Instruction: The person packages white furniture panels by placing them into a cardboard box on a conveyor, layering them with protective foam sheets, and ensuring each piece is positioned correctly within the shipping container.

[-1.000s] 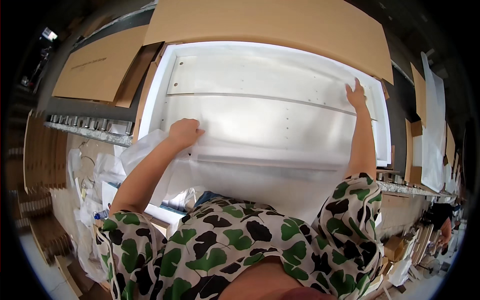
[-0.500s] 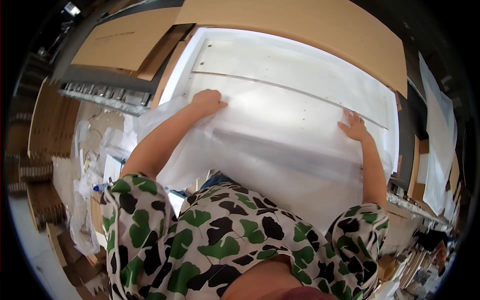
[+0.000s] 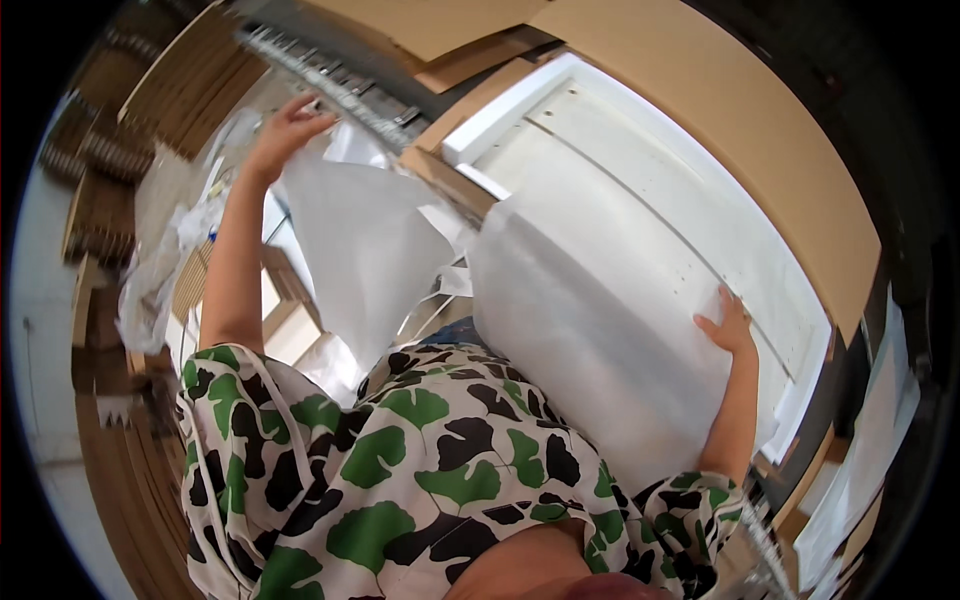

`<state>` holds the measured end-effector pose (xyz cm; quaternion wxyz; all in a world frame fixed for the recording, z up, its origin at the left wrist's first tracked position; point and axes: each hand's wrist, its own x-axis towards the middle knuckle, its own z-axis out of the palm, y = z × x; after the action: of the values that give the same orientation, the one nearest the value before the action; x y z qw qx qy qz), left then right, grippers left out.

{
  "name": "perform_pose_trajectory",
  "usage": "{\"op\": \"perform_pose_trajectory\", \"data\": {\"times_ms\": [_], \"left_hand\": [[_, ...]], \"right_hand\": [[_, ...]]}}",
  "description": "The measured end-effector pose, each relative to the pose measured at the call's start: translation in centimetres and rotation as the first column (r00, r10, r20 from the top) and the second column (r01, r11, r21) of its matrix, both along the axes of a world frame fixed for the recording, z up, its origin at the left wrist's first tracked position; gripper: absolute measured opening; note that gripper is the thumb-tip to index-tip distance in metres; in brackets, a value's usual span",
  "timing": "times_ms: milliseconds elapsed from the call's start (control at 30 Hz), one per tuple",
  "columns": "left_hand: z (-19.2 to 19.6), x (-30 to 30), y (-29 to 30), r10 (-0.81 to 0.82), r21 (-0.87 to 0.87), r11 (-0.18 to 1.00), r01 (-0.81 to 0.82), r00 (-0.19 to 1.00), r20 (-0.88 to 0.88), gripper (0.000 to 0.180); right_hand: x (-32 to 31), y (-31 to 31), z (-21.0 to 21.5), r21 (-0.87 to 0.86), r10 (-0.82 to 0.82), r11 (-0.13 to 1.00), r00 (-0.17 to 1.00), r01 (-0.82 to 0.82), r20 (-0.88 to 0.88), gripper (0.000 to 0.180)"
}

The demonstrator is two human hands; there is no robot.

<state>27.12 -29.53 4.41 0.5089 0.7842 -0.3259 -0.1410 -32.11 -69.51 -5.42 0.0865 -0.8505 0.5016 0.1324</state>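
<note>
"Okay, what's at ten o'clock?"

"The left hand [image 3: 277, 142], raised, fingers half curled; I can't tell whether they pinch the loose white sheet [image 3: 370, 240] hanging just below."

"And toward two?"

"White panels [image 3: 650, 160] lie inside a foam border [image 3: 490, 125], apparently for cushioning, partly under a translucent sheet [image 3: 590, 320]. At three, the right hand [image 3: 734, 326] rests fingers spread over them, seemingly steadying."

panel [image 3: 690, 190] partly under sheet [image 3: 580, 340], shirt [image 3: 440, 480] cropped
</note>
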Motion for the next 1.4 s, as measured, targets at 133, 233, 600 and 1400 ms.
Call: {"op": "perform_pose_trajectory", "data": {"times_ms": [133,233,600,1400], "left_hand": [[-19.7,1.7,14.9,0.073,0.852,0.517,0.078,0.988,-0.134,0.066],[-34.8,-7.1,22.3,-0.162,0.694,0.466,0.549,0.824,-0.543,0.061],[-9.2,3.4,3.9,0.189,-0.101,0.971,-0.215,0.957,-0.218,0.022],[-17.2,8.5,-24.3,-0.143,0.100,0.969,0.227,0.841,-0.522,0.109]], "right_hand": [[-1.2,-1.6,-1.6,0.001,0.053,0.999,0.999,-0.053,0.006,0.092],[1.0,-1.1,-0.5,0.048,0.078,0.996,0.997,-0.078,0.000,0.091],[-0.1,-0.6,-0.6,0.053,0.045,0.998,0.999,-0.045,-0.003,0.088],[-0.7,-0.6,-2.5,-0.130,-0.136,0.983,0.989,0.129,-0.052,0.095]]}}
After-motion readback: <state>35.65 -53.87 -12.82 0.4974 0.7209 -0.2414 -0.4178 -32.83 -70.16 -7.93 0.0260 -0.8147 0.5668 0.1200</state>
